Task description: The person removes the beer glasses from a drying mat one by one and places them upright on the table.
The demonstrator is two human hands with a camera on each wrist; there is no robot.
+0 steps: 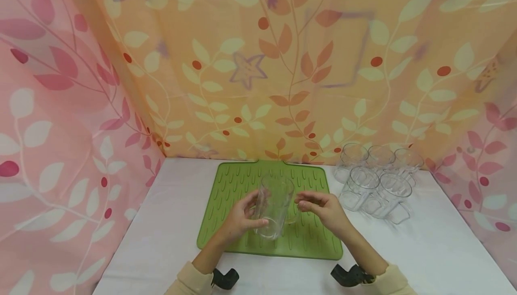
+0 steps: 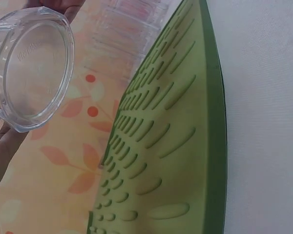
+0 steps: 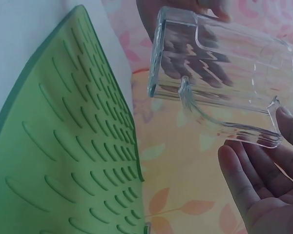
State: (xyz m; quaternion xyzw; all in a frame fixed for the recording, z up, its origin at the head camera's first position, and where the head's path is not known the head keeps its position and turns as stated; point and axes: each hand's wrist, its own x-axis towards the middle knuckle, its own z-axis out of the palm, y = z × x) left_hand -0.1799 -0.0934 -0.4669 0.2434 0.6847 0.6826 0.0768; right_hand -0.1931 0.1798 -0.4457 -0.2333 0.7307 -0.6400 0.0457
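Observation:
A clear glass mug point(image 1: 274, 205) is held tilted above a green ribbed mat point(image 1: 234, 182). My left hand point(image 1: 242, 214) grips its side, the thumb near the base and the fingers round the far side. In the left wrist view, the round base of the mug point(image 2: 36, 70) faces the camera. My right hand point(image 1: 325, 209) is at the handle side, fingers fairly straight. The right wrist view has the handle point(image 3: 224, 129) beside the right thumb and fingertips; whether they touch it is hard to tell.
Several clear glass mugs point(image 1: 363, 187) stand grouped on the white table point(image 1: 165, 223), right of the mat. Patterned cloth point(image 1: 250, 106) hangs behind the table and on both sides. Black wrist mounts point(image 1: 347, 275) sit by both sleeves.

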